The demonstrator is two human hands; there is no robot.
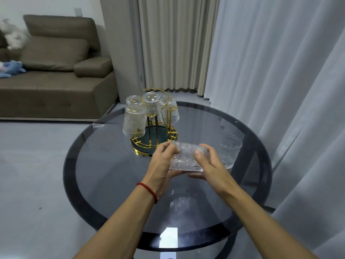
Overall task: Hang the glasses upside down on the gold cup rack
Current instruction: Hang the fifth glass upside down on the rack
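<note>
A patterned clear glass [186,157] is held above the table between both hands, its narrower base pointing away from me. My left hand [160,165] grips its left side and my right hand [209,163] grips its right side. Just behind it stands the gold cup rack [155,128] on a dark round tray with a gold rim. Several glasses hang upside down on it, the nearest one [134,120] at the front left. One gold peg [170,113] on the right side is bare. Another glass [228,150] stands upright on the table to the right.
The round smoked-glass table [112,184] has a dark rim. White curtains [280,90] hang close on the right. A brown sofa [56,75] stands at the back left across grey floor.
</note>
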